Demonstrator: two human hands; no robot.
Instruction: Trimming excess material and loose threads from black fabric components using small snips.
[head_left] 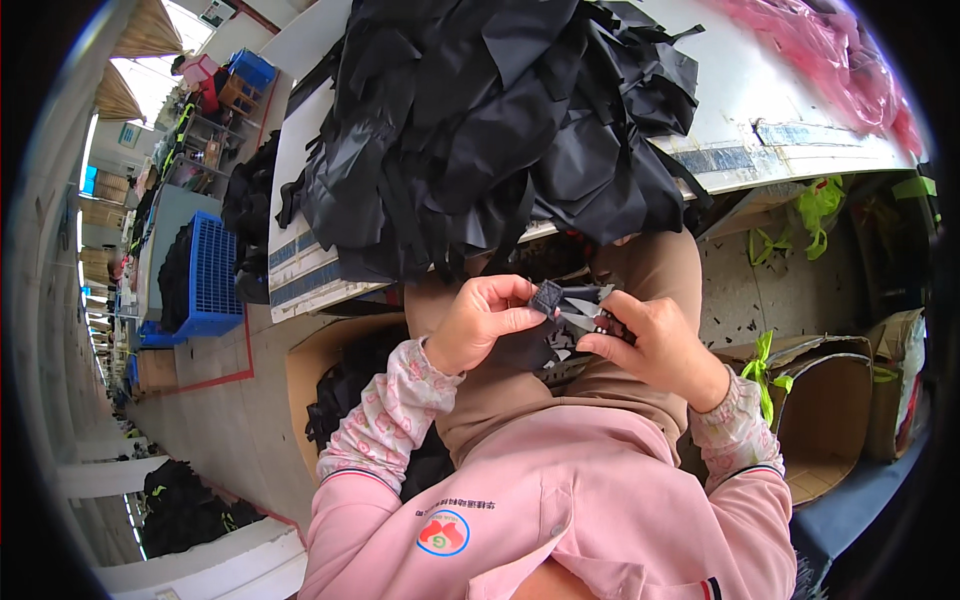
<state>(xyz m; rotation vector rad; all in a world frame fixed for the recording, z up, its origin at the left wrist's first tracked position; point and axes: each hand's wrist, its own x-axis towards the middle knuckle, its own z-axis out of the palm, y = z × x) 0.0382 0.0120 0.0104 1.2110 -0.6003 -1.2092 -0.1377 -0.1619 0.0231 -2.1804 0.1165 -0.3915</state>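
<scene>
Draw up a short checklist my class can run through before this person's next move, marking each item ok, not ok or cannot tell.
1. Left hand has the dark piece pinched: ok.
2. Right hand holds the snips: ok.
3. Blades parted: ok.
4. Left fingertips well away from the blades: not ok, they are close.
5. Blades touching the piece: cannot tell, too small to see.
6. Black pile kept within the table: not ok, it hangs over the edge.
</scene>
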